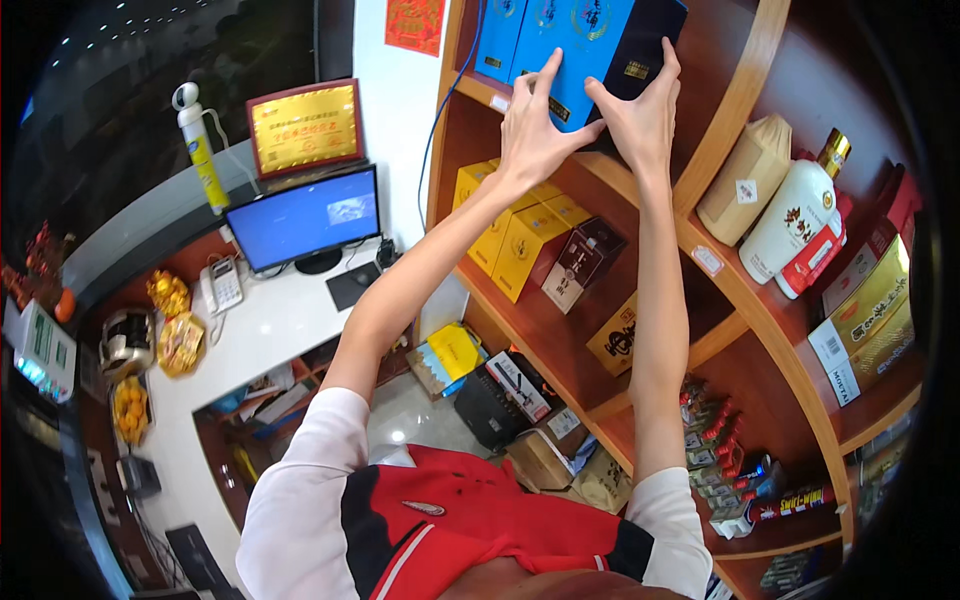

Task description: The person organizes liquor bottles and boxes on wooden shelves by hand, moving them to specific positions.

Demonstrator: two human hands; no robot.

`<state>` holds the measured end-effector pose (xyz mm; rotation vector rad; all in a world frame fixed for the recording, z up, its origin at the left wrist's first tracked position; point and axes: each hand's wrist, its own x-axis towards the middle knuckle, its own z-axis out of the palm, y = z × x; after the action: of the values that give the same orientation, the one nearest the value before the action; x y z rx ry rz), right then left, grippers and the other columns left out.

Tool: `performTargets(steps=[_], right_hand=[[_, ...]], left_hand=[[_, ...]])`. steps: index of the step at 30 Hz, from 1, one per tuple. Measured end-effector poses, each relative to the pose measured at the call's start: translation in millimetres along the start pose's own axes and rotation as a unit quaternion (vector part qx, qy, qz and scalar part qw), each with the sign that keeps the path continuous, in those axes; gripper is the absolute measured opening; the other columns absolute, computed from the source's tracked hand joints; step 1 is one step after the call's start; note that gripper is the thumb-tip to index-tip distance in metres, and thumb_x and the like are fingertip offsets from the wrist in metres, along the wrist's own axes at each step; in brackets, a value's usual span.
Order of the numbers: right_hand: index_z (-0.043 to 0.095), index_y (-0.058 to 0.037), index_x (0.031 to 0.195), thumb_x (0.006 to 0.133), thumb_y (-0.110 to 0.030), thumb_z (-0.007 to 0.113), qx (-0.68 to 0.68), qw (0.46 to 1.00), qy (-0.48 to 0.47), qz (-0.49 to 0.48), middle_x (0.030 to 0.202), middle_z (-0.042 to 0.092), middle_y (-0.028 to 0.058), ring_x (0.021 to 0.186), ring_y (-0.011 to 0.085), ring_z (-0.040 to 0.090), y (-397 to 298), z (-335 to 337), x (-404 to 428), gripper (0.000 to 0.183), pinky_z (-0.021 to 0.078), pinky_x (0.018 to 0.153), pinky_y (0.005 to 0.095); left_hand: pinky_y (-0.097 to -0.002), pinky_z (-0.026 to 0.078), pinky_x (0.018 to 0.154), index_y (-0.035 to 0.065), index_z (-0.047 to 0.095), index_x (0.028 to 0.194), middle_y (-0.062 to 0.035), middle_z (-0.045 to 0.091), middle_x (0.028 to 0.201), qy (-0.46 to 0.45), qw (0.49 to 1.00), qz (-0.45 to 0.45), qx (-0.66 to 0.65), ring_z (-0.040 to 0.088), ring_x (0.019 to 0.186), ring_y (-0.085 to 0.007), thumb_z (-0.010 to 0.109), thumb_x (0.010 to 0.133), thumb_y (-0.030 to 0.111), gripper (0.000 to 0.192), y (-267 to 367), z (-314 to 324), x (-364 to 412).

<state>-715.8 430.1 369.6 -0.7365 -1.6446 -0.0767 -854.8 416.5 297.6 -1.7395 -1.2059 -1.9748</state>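
Both arms reach up to a wooden shelf where blue boxes with gold print stand in a row. My left hand [536,124] lies against the front of the nearest blue box [585,52], its fingers spread and its thumb near the lower edge. On the dark side of that box is my right hand [645,109], fingers extended, thumb at the front corner. The two hands touch or nearly touch the box near its lower corner. A second blue box [496,37] stands beside it on the left. Yellow boxes [517,240] and a dark and white box [581,262] are on the shelf below.
On the right, shelves hold a white bottle [787,217], a wrapped bottle [746,180], a gold box [870,322] and rows of small bottles [712,450]. A blue cable [435,135] hangs beside the shelf edge. Leftward stands a white counter [285,322] with a monitor [307,217] and telephone [222,285].
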Motion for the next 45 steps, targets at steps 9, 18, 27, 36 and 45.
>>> performTargets(steps=[9, 18, 27, 36, 45], right_hand=[[0.04, 0.0047, 0.154, 0.09, -0.039, 0.075, -0.169, 0.972, -0.134, 0.094, 0.119, 0.068, 0.0356, 0.111, 0.0457, 0.07, 36.8, 54.0, 16.5, 0.085, 0.0549, 0.093, 0.0474], [0.016, 0.0092, 0.159, 0.101, -0.021, 0.061, -0.249, 0.948, -0.174, 0.091, 0.113, 0.068, 0.037, 0.112, 0.0476, 0.068, 76.0, 63.6, 32.3, 0.08, 0.0548, 0.096, 0.0498], [0.047, 0.0062, 0.144, 0.095, -0.022, 0.072, -0.255, 0.965, 0.004, -0.065, 0.133, 0.062, 0.0302, 0.12, 0.047, 0.062, 27.1, 47.4, -37.2, 0.063, 0.0521, 0.099, 0.0489], [0.064, 0.0021, 0.084, 0.092, -0.004, 0.073, -0.128, 0.974, -0.048, 0.18, 0.082, 0.064, 0.0136, 0.071, 0.0295, 0.061, -25.0, -115.7, -324.9, 0.013, 0.049, 0.063, 0.0382], [0.075, 0.0004, 0.073, 0.103, -0.045, 0.059, -0.249, 0.732, 0.043, 0.633, 0.064, 0.07, 0.0161, 0.062, 0.0321, 0.072, -112.6, -339.3, -693.8, 0.056, 0.055, 0.066, 0.0406]], left_hand=[[-0.0533, 0.045, 0.102, 0.0046, 0.043, 0.153, -0.0288, 0.045, 0.142, 0.022, 0.99, 0.073, 0.12, 0.047, 0.127, -0.0449, 0.085, 0.08, 0.036, 0.09, -65.7, 49.0, 35.3], [-0.0489, 0.047, 0.104, -0.0062, 0.045, 0.148, -0.0266, 0.048, 0.141, -0.094, 0.989, 0.075, 0.092, 0.05, 0.128, -0.0414, 0.082, 0.082, 0.034, 0.086, -69.1, 59.6, 46.5], [-0.0481, 0.047, 0.102, 0.0021, 0.051, 0.148, -0.0208, 0.051, 0.141, -0.038, 0.996, 0.065, 0.049, 0.051, 0.126, -0.0394, 0.082, 0.082, 0.035, 0.08, -81.6, 64.0, 38.5], [-0.0429, 0.045, 0.104, 0.0037, 0.069, 0.118, -0.0137, 0.062, 0.125, 0.016, 0.979, 0.092, -0.18, 0.058, 0.119, -0.0321, 0.07, 0.092, 0.008, 0.026, 49.9, 31.0, -84.2], [-0.0471, 0.045, 0.105, 0.003, 0.067, 0.121, -0.0155, 0.063, 0.132, -0.154, 0.901, 0.25, -0.319, 0.059, 0.121, -0.0353, 0.074, 0.085, 0.013, 0.039, 333.5, 119.1, -192.4]])
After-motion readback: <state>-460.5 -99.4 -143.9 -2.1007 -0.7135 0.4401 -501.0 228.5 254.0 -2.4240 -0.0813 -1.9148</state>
